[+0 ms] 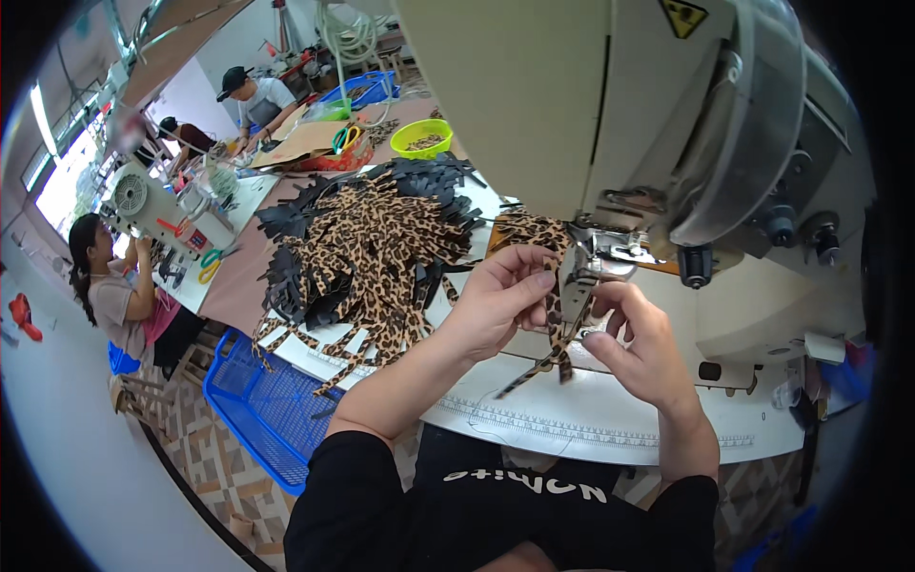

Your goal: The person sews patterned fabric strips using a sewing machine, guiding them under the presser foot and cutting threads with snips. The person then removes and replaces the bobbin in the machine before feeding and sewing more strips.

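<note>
Beside the needle area of a large pale sewing machine point(515, 95), my left hand point(505, 303) pinches a narrow leopard-print strap point(554, 310) between thumb and forefinger. The strap hangs down, its lower ends crossing over the white table edge. Close to its right side is my right hand point(637, 345), fingers curled and thumb apart from the forefinger; I see nothing held in it. The metal presser foot and its fittings point(610, 250) sit just above and between both hands. More leopard-print pieces point(534, 231) lie behind my left fingers, against the machine.
A heap of leopard-print straps point(372, 238) and black pieces point(295, 276) covers the table at left. A printed ruler point(591, 426) runs along the front edge. A blue basket point(272, 410) stands below, left. A yellow-green bowl point(421, 139) and co-workers are beyond.
</note>
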`<state>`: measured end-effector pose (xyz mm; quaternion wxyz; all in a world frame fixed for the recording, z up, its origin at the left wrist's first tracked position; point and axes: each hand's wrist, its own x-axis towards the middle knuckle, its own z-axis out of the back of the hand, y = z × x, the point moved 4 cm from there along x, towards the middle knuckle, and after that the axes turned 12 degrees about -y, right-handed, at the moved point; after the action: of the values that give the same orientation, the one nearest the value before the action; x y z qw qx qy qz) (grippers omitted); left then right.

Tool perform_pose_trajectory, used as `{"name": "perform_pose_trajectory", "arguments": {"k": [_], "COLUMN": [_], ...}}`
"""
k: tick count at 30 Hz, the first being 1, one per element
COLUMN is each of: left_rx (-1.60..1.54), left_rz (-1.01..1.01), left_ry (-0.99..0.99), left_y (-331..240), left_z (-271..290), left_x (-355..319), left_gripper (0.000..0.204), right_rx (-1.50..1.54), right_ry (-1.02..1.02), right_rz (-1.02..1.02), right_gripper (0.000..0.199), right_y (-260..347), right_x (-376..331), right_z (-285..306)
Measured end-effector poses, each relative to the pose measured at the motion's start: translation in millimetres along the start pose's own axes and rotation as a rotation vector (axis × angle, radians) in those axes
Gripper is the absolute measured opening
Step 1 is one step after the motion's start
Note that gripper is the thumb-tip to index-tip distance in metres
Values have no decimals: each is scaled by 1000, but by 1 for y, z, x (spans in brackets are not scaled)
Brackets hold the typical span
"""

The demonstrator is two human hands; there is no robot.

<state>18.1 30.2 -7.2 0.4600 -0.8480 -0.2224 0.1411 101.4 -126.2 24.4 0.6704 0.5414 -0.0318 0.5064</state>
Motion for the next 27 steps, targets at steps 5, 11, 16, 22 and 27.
{"name": "perform_pose_trajectory", "arguments": {"k": [5,11,16,22,27], "left_rx": [-187,-285,-367,-436,-208], "left_rz": [-31,-37,-35,-94,-124], "left_ry": [-17,18,136,266,126], "left_y": [1,9,17,13,30], "left_z": [0,18,19,13,1], "left_x": [-2,-19,-25,-29,-27], "left_gripper": [18,16,15,19,39], "right_rx": [117,217,405,301,678], "right_ry": [38,70,126,52,89], "right_rz": [-222,-172,-319,-230,-531], "right_gripper": [23,20,20,24,21], "right_y": [-5,-4,-15,-16,-16], "right_x": [-3,-12,-13,-11,-18], "right_z": [3,-15,-24,-20,-20]}}
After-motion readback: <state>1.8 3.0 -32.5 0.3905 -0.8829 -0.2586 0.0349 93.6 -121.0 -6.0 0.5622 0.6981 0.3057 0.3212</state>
